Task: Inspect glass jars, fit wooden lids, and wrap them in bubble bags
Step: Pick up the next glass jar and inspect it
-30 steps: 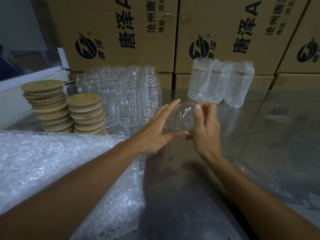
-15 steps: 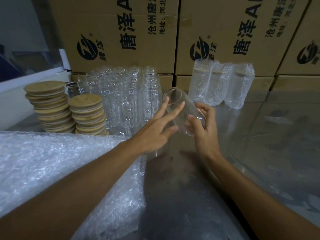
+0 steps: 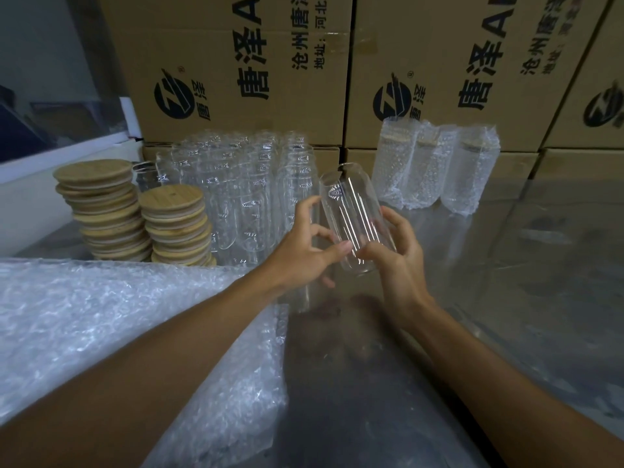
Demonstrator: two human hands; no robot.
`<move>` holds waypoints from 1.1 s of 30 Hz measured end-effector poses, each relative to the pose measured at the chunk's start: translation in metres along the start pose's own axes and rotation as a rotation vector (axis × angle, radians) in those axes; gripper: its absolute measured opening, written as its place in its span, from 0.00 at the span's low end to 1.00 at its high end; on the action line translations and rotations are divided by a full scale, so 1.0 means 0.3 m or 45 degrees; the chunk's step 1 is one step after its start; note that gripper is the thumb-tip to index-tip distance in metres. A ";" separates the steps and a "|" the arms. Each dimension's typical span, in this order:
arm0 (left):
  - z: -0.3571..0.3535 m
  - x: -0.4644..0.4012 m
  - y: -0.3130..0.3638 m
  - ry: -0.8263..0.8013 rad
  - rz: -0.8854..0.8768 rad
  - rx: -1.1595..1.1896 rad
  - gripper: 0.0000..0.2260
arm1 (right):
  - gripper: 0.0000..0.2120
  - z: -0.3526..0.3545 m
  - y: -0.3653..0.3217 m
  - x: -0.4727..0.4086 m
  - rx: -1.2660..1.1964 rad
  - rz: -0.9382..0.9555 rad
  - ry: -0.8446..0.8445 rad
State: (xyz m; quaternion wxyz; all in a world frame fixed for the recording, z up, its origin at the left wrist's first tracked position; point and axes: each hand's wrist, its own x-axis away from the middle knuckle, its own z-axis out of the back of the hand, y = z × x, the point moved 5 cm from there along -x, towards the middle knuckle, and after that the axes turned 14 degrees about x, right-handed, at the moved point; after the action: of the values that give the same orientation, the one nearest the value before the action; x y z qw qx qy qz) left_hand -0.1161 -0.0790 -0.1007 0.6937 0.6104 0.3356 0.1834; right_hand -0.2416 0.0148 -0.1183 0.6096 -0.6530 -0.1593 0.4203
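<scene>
A clear, tall cylindrical glass jar (image 3: 354,217) is tilted above the shiny metal surface (image 3: 506,282), mouth pointing up and away. The right hand (image 3: 396,261) curls round its lower end; the left hand (image 3: 305,251) pinches its side with thumb and fingertips. Two stacks of round wooden lids (image 3: 135,217) stand beside the crowd of empty glass jars (image 3: 243,190)

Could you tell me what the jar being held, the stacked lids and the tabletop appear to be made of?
The jar looks like clear, smooth glass: the fingers behind it show through, and bright streaks run down its wall. The lids look like pale wood, possibly bamboo, matte with faint grain and a lighter ring under each. The tabletop looks like dull grey metal, since it mirrors the boxes hazily; the exact metal is unclear.
</scene>
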 end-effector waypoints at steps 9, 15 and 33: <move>-0.006 0.009 0.012 -0.085 -0.022 0.002 0.35 | 0.21 -0.011 -0.021 0.013 0.138 0.079 0.094; -0.024 0.024 0.039 -0.113 -0.086 0.038 0.42 | 0.27 -0.033 -0.052 0.035 0.403 0.320 -0.015; -0.017 0.037 0.028 -0.207 0.118 0.120 0.46 | 0.33 -0.015 -0.050 -0.011 -0.110 0.087 -0.052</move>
State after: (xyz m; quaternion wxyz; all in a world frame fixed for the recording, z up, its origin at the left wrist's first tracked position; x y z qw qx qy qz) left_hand -0.1104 -0.0664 -0.0954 0.6799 0.6701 0.2580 0.1490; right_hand -0.2358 0.0125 -0.1037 0.5629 -0.6750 -0.1672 0.4467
